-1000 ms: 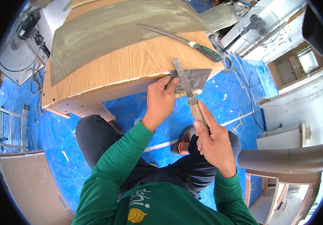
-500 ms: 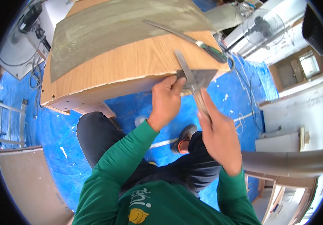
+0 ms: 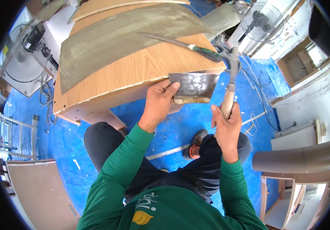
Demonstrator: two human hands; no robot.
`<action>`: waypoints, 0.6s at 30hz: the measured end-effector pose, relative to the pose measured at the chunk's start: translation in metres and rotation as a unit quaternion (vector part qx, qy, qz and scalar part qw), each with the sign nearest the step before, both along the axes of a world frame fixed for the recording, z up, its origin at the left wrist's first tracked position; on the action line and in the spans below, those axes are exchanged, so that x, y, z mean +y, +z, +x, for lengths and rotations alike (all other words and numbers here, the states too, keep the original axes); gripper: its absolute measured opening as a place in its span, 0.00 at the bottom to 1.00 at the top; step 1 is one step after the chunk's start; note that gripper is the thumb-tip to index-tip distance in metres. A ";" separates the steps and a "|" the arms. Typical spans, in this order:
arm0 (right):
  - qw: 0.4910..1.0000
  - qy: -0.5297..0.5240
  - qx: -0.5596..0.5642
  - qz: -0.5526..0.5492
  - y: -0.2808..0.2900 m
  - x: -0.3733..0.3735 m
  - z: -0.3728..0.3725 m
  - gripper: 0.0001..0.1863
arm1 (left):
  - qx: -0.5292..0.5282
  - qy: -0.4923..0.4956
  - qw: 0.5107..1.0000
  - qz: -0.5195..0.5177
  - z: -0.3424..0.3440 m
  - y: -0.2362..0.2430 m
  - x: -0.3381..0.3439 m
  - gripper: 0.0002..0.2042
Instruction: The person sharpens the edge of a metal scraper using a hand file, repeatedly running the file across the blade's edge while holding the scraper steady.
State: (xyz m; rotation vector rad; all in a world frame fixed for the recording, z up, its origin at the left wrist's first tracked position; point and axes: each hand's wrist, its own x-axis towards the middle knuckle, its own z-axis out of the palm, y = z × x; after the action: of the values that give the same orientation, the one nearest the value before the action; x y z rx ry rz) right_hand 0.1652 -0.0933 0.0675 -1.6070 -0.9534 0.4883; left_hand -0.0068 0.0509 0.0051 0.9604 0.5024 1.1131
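The left hand pinches the dark metal plate by its left side, at the counter's edge; I'd guess light, stiff, best held there. The right hand grips a wooden-handled tool.

blue floor sheeting — white-flecked | right wall — scuffed white | two fans

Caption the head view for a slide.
Left hand holds a metal plate beside a wooden box; right hand grips a wood-handled tool.
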 end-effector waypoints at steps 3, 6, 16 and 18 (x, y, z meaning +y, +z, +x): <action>0.998 -0.011 -0.036 0.048 -0.008 0.005 0.011 0.14 | 0.013 -0.023 1.000 -0.014 -0.011 -0.002 0.004 0.13; 0.997 0.019 -0.003 0.068 -0.008 0.020 0.016 0.14 | 0.027 -0.031 0.999 -0.026 -0.016 0.004 0.001 0.13; 0.984 0.081 0.136 0.082 -0.042 0.044 0.023 0.14 | -0.015 -0.027 1.000 -0.005 -0.012 0.033 -0.010 0.22; 0.982 0.078 0.149 0.080 -0.040 0.043 0.019 0.14 | -0.004 -0.039 0.999 0.008 -0.017 0.025 -0.006 0.23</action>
State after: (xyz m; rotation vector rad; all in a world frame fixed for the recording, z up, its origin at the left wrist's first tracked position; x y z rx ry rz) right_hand 0.1841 -0.0504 0.0274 -1.2768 -0.8694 0.7202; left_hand -0.0235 0.0450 0.0305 0.9813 0.4453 1.0517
